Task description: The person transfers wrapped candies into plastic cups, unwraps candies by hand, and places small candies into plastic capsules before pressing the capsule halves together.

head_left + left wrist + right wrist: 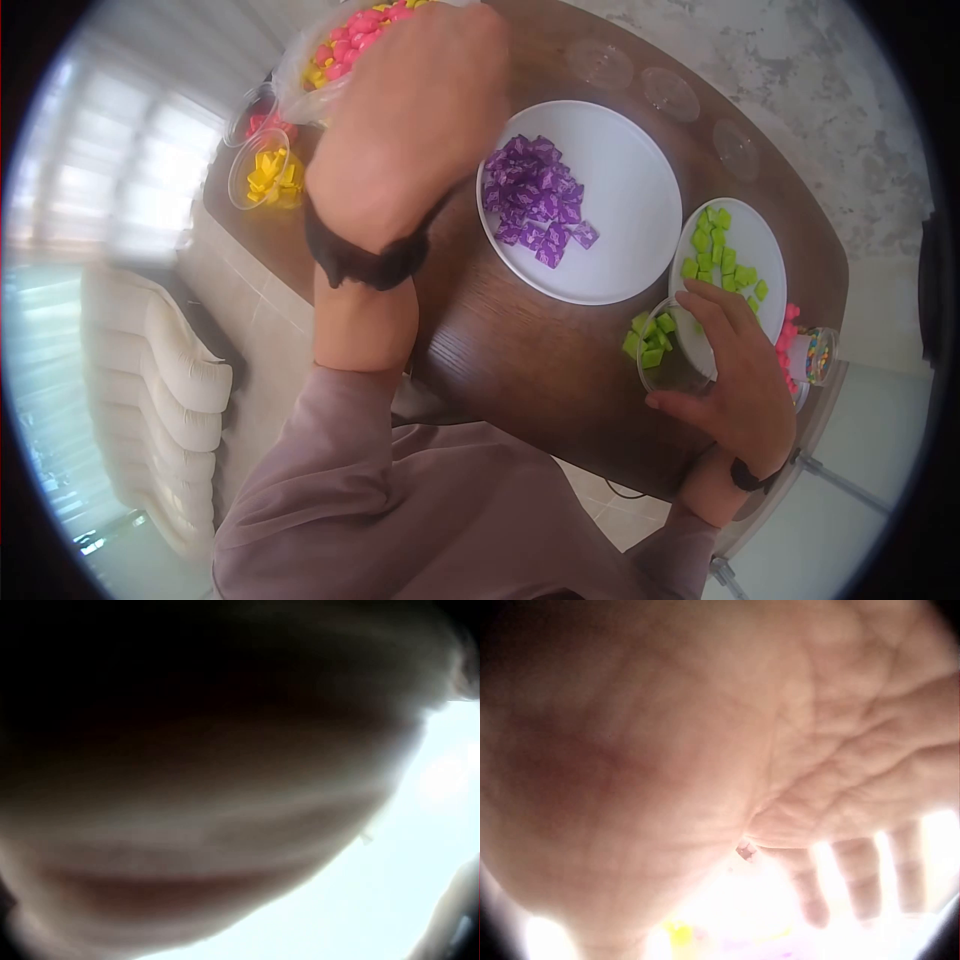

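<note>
On the right side, my right hand (745, 390) curves its thumb and fingers around a clear plastic cup (682, 375) beside the small white plate. Green square candies (650, 338) lie in the cup. More green candies (722, 250) rest on the white oval plate (770, 235) just beyond. The right wrist view shows the palm (667, 735) with washed-out light past the fingers. My left hand (415, 120) is raised close to the head camera, overlapping a bag of pink and yellow candies (350, 45). Its fingers are hidden, and the left wrist view is a dark blur.
Purple wrapped candies (535, 195) are heaped on a large white plate (630, 215). Cups of yellow candies (270, 180) and red candies (268, 127) stand at the left edge. Clear empty cups (670, 93) line the far edge. A jar of colourful candies (820, 355) sits far right.
</note>
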`<state>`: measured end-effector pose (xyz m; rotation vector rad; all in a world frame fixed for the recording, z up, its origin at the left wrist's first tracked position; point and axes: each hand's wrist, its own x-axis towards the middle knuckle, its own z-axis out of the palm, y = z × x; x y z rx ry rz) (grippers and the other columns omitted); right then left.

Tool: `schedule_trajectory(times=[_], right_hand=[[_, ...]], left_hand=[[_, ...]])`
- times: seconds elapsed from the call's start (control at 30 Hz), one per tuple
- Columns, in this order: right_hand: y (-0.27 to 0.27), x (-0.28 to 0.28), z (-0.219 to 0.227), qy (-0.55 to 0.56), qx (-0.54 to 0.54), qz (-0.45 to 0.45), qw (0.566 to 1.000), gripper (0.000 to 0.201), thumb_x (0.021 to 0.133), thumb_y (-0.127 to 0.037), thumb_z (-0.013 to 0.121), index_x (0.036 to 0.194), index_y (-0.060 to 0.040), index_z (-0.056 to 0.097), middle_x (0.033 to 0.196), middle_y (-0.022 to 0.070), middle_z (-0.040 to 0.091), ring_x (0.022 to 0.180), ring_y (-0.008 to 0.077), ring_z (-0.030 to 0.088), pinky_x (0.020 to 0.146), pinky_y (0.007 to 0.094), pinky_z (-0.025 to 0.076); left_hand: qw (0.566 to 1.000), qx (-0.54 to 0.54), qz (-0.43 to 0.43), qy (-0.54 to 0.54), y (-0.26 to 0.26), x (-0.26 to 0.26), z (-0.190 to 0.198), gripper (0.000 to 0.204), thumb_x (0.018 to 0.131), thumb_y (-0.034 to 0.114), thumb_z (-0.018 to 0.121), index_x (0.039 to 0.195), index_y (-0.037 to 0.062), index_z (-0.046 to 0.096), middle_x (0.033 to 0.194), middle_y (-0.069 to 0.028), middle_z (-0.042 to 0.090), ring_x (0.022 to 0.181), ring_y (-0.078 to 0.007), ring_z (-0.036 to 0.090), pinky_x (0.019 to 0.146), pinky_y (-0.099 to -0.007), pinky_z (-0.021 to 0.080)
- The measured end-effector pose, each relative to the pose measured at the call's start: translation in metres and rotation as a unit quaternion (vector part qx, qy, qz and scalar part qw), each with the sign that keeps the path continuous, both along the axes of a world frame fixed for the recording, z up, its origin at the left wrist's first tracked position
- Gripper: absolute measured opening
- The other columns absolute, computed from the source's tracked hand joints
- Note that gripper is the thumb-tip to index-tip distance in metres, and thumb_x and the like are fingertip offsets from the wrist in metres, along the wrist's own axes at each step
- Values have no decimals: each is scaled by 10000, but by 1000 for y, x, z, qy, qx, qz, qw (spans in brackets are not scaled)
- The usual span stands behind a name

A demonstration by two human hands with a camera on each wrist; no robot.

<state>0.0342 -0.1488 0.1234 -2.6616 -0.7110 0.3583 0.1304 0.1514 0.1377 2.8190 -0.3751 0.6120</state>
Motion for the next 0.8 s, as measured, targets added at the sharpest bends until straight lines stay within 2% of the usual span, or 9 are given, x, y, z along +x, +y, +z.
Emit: schedule_trajectory(times=[0.03, 0.17, 0.27, 0.37, 0.4, 0.47, 0.5, 0.63, 0.8], right_hand=[[0, 0, 0, -2, -2, -1, 1000, 850, 606, -193, 934, 1352, -68, 545, 1395, 155, 540, 1250, 396, 550, 1009, 475, 500], [0, -1, 0, 1, 1, -3, 1000, 842, 616, -192, 928, 1355, -69, 545, 1396, 155, 541, 1250, 395, 550, 1011, 474, 499], [-1, -1, 0, -1, -2, -3, 1000, 840, 622, -198, 924, 1358, -65, 542, 1400, 156, 541, 1253, 393, 552, 1018, 471, 497], [-2, 0, -1, 7, -4, -10, 1000, 844, 622, -201, 924, 1359, -58, 539, 1404, 161, 540, 1257, 392, 553, 1024, 468, 496], [-2, 0, -1, 11, 1, -7, 1000, 840, 628, -210, 922, 1359, -55, 538, 1406, 165, 540, 1259, 393, 552, 1026, 468, 495], [-4, 1, -2, 14, 1, -9, 1000, 836, 634, -219, 919, 1359, -53, 537, 1407, 169, 539, 1261, 393, 552, 1028, 468, 494], [-4, 2, -2, 17, 3, -7, 1000, 838, 638, -229, 917, 1362, -51, 535, 1407, 171, 539, 1262, 395, 551, 1028, 467, 493], [-8, 3, -4, 8, 7, 4, 1000, 809, 671, -260, 902, 1362, -49, 539, 1399, 178, 546, 1265, 391, 549, 1022, 461, 492], [-27, 11, -4, -46, 41, -58, 996, 602, 751, -230, 847, 1267, -31, 609, 1323, 178, 597, 1212, 381, 581, 1007, 452, 488]], left_hand=[[996, 10, 71, 53, 5, -2, 5, 153, 807, 68, 596, 837, -43, 697, 810, -273, 651, 771, -443, 654, 716, -477, 516], [995, -16, 90, 42, 16, 7, 0, 165, 798, 87, 608, 814, -60, 682, 772, -284, 619, 747, -454, 641, 710, -471, 506], [997, -20, 48, 61, 14, 21, -28, 159, 807, 88, 620, 825, -50, 698, 779, -268, 642, 745, -445, 649, 722, -467, 522], [986, -35, -161, 16, -15, 27, -48, 143, 822, 69, 620, 844, -27, 724, 818, -231, 692, 782, -415, 685, 736, -455, 552], [986, -38, -162, 15, -27, 26, -50, 143, 822, 69, 620, 844, -27, 724, 818, -231, 692, 782, -415, 685, 736, -455, 552], [976, -6, -137, 167, -47, 26, -53, 144, 824, 55, 610, 786, -59, 689, 804, -240, 693, 831, -400, 703, 764, -443, 556], [970, 21, -148, 190, -52, 22, -52, 122, 821, 48, 605, 786, -64, 641, 798, -243, 673, 864, -404, 682, 775, -458, 542], [960, -5, -251, 126, -56, 19, -81, 157, 810, 50, 621, 946, -14, 576, 875, -194, 606, 877, -397, 604, 746, -483, 504], [951, 9, -280, 134, -69, 13, -94, 180, 804, 48, 641, 965, 5, 573, 910, -177, 603, 908, -381, 597, 785, -480, 496]])
